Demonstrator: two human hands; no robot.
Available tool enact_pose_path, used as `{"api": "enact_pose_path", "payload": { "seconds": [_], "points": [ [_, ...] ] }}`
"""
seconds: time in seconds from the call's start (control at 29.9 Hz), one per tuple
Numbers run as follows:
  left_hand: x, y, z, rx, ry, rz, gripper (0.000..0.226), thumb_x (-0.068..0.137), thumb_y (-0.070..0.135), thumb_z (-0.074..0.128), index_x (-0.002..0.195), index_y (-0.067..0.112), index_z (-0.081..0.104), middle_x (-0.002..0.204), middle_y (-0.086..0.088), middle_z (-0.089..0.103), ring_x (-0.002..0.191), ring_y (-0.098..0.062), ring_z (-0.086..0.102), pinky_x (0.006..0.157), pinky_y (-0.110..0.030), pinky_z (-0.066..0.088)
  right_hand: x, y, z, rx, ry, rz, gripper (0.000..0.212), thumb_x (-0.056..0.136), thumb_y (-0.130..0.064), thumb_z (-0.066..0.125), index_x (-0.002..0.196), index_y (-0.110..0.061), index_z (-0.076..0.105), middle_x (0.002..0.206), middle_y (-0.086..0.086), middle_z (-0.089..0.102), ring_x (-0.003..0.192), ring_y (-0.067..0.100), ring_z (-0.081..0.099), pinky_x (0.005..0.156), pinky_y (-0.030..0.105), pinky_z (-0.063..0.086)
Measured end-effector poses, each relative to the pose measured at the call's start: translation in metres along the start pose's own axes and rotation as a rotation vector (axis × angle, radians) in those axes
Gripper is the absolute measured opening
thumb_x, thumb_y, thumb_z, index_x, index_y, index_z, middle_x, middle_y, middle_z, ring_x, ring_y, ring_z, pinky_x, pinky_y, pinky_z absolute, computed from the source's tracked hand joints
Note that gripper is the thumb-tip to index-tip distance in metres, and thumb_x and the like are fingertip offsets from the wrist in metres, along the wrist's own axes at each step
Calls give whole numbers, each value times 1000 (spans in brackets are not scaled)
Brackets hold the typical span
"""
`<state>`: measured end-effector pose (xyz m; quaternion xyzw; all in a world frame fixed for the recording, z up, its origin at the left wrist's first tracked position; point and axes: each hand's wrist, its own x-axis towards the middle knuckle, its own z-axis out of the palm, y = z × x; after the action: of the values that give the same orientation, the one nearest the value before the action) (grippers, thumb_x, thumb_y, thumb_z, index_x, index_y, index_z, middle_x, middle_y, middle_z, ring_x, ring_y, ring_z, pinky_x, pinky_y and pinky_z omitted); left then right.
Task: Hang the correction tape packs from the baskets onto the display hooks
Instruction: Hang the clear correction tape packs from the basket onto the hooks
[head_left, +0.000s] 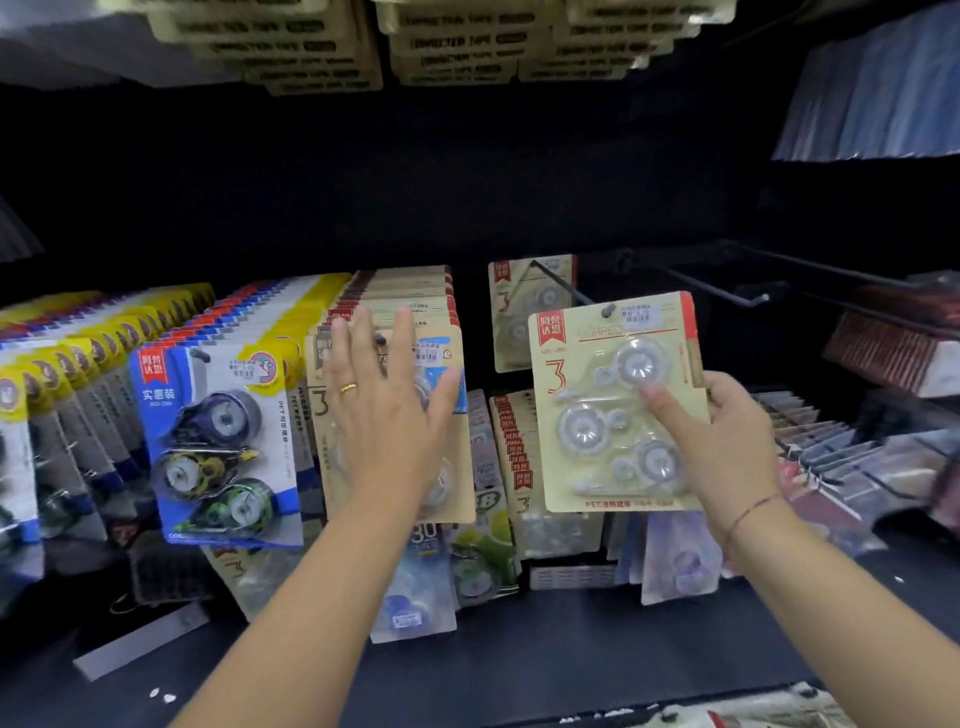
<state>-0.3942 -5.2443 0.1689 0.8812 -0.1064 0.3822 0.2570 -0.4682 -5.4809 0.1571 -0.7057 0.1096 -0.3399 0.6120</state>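
Observation:
My right hand (727, 441) grips a beige correction tape pack (613, 405) with three clear tapes by its right edge, thumb on its front. The pack's hang hole sits at the tip of a black display hook (558, 283). One more beige pack (524, 312) hangs further back on that hook. My left hand (387, 410) lies flat with straight fingers against the front pack of a full row of beige packs (405, 312) on the hook to the left.
Blue and yellow tape packs (218, 441) fill the hooks at the left. Empty black hooks (727, 293) jut out at the right. More packs (519, 452) hang on a lower row. Beige packs (452, 47) hang overhead. A dark shelf edge (519, 675) runs below.

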Motion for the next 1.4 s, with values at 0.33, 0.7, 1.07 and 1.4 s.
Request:
{"api": "enact_pose_path", "payload": {
  "seconds": [0.33, 0.7, 1.07, 1.4],
  "points": [
    [-3, 1, 13, 16, 129, 7, 66, 98, 52, 35, 150, 11, 46, 157, -21, 38, 152, -41, 22, 123, -54, 19, 99, 48, 71, -215, -132, 100, 48, 90, -57, 56, 111, -14, 53, 96, 0, 60, 84, 16, 57, 72, 34, 45],
    [-3, -4, 32, 13, 298, 53, 60, 98, 46, 43, 144, 9, 54, 148, -23, 48, 146, -44, 33, 119, -57, 27, 200, 71, 143, -447, -154, 218, 72, 93, -59, 45, 143, -7, 40, 138, 16, 53, 122, 35, 54, 95, 40, 45],
    [-3, -6, 25, 35, 201, 38, 62, 99, 47, 39, 149, 12, 47, 155, -21, 41, 151, -42, 25, 123, -54, 20, 174, 68, 118, -593, -331, 351, 87, 94, -62, 42, 155, -6, 13, 156, 20, 28, 140, 38, 33, 112, 47, 33],
    [-31, 20, 4, 93, 5, -116, 68, 104, 52, 31, 161, 18, 15, 169, -14, 7, 156, -35, 1, 123, -49, -3, -20, 79, -61, -584, -486, 206, 55, 95, -41, 54, 140, -13, 42, 130, 10, 51, 114, 20, 52, 95, 33, 41]
  ]
}}
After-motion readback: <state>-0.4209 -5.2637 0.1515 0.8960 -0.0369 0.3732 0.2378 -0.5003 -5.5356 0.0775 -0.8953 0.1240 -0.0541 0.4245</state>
